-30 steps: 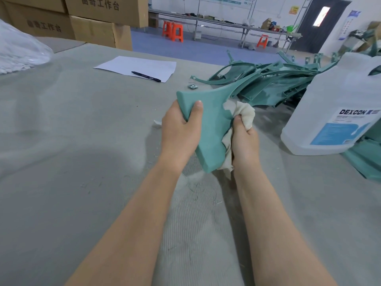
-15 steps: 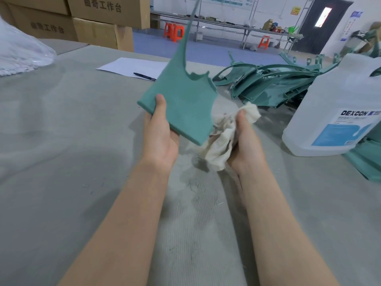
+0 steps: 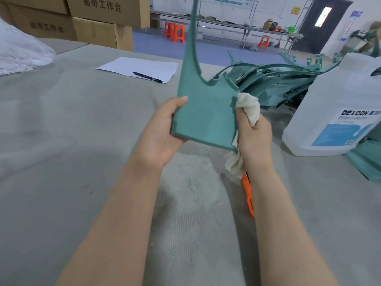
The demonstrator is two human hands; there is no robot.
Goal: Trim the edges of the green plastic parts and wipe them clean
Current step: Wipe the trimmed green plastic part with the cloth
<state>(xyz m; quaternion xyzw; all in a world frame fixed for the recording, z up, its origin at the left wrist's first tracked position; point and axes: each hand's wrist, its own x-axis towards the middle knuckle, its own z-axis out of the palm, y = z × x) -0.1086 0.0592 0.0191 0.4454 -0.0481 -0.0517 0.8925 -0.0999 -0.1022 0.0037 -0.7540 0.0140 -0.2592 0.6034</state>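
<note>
Worktop point(image 3: 61, 162): grey felt cover, pale shavings just below the green part point(image 3: 206, 116).
Orange tool point(image 3: 248, 195): below the part, beside the right forearm.
Left hand point(image 3: 162, 133): grips the part's lower left edge.
Right hand point(image 3: 254, 135): clenched round a cream cloth point(image 3: 250, 107), against the part's right edge.
Green part: upright, held above the worktop.
Right of it: white jug point(image 3: 338, 112); pile of green parts point(image 3: 278, 81) behind.
Beyond it: paper point(image 3: 140, 68) and pen point(image 3: 147, 77), cartons point(image 3: 103, 17), blue floor point(image 3: 206, 50), orange stools point(image 3: 174, 32), dark door point(image 3: 323, 21).

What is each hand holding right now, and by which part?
The left hand grips the green plastic part by its lower left edge; the right hand grips a bunched cloth against the part's right edge.
</note>
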